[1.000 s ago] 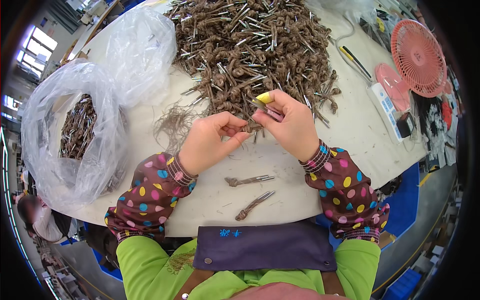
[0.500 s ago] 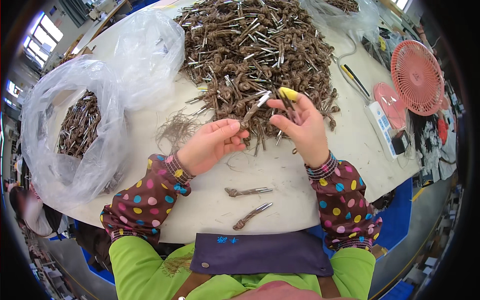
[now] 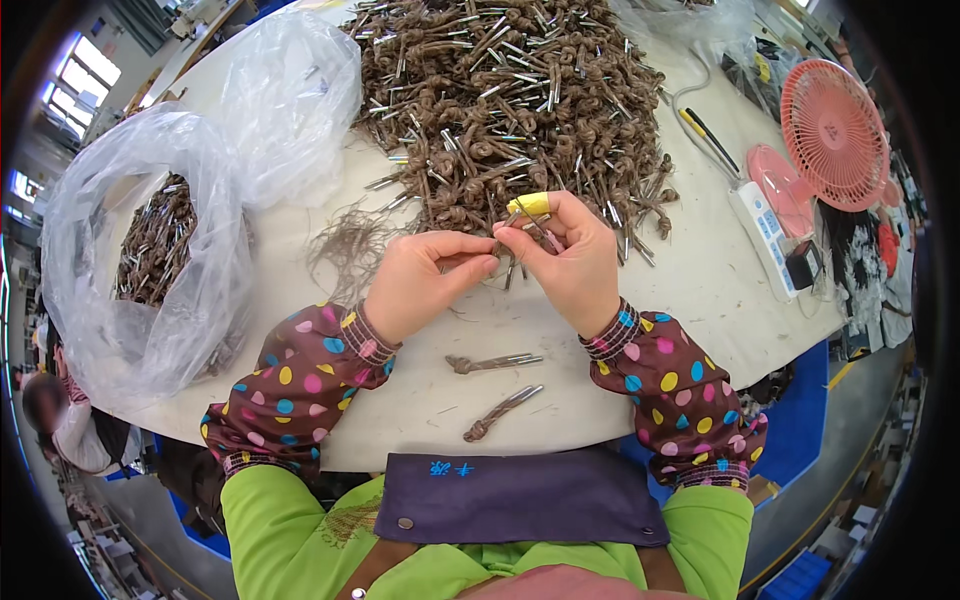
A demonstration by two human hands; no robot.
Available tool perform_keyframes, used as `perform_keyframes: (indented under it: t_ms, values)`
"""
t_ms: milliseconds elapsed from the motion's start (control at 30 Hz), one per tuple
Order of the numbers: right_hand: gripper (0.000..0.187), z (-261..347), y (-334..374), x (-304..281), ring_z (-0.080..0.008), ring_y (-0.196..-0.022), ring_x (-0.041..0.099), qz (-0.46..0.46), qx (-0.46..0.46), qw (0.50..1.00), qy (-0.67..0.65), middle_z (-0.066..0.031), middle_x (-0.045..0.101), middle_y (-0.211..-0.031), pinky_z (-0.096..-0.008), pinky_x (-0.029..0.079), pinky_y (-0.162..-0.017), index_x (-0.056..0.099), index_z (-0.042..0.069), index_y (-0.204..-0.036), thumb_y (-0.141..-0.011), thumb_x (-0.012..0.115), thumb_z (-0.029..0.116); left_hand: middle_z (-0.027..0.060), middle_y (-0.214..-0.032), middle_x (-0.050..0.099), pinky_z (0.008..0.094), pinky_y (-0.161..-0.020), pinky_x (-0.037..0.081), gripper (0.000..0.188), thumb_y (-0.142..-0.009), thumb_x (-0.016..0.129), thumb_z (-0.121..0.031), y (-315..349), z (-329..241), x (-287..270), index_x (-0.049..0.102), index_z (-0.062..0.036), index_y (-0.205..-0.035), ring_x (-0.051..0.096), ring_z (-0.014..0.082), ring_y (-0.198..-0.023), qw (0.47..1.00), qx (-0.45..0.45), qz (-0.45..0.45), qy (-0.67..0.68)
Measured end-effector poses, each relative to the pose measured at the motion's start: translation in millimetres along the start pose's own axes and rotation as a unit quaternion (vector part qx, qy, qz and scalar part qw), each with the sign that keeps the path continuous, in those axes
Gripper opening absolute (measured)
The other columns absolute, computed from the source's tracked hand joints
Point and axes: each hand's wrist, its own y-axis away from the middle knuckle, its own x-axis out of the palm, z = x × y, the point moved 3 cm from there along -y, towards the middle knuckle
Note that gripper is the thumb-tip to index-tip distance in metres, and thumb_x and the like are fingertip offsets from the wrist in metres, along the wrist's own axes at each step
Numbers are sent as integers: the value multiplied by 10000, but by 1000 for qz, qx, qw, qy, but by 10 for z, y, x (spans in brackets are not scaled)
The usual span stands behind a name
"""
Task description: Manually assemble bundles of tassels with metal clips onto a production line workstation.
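My left hand point(image 3: 425, 282) and my right hand point(image 3: 568, 257) meet over the table's middle, both pinching one small metal hair clip with brown hair point(image 3: 520, 250). The right index finger wears a yellow finger cover point(image 3: 530, 204). Just beyond the hands lies a big heap of the same brown hair clips point(image 3: 510, 95). Two finished clips point(image 3: 495, 362) point(image 3: 500, 410) lie on the white table point(image 3: 640, 330) in front of me. A loose tuft of brown hair point(image 3: 350, 245) sits to the left of my left hand.
A clear plastic bag holding more clips point(image 3: 150, 250) stands at the left, an emptier bag point(image 3: 290, 100) behind it. At the right are a pink fan point(image 3: 835, 130), a white power strip point(image 3: 765, 235) and pens point(image 3: 710, 140). Another person point(image 3: 60, 420) is at far left.
My right hand came back from the heap with a clip toward me. My left hand closed in on it, and both now pinch it together.
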Motion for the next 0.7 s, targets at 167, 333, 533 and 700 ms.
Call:
perform_keyframes:
  t_ms: [167, 333, 533, 700]
  values:
    - [188, 38, 3, 62, -21, -724, 564, -24, -10, 999, 43, -21, 649, -823, -156, 437, -625, 569, 5, -939, -799, 690, 37, 130, -883, 688, 260, -675, 521, 217, -773, 692, -113, -1, -39, 2, 677, -19, -967, 678, 168, -757, 983, 116, -79, -122]
    - [188, 32, -23, 49, 6, -630, 505, -49, -2, 998, 46, 3, 638, -774, -145, 362, -526, 560, 16, -913, -795, 701, 57, 91, -890, 689, 244, -719, 502, 198, -799, 675, -59, 4, -62, 9, 659, 31, -975, 639, 115, -794, 990, 60, -57, -111]
    - [222, -58, -35, 21, -54, -663, 583, -24, 42, 997, -54, -27, 656, -778, -197, 449, -579, 583, 6, -915, -773, 726, 99, 63, -792, 687, 231, -639, 497, 153, -814, 682, -118, -15, 43, -44, 678, 6, -904, 641, 104, -717, 998, -40, -33, 25]
    - [220, -68, -83, -22, -58, -720, 585, 32, 122, 980, -151, -27, 643, -831, -189, 452, -627, 569, 6, -957, -799, 702, 82, 47, -834, 656, 220, -622, 504, 144, -889, 598, -139, -22, 90, -15, 606, 2, -921, 605, 83, -709, 998, 13, -6, 61]
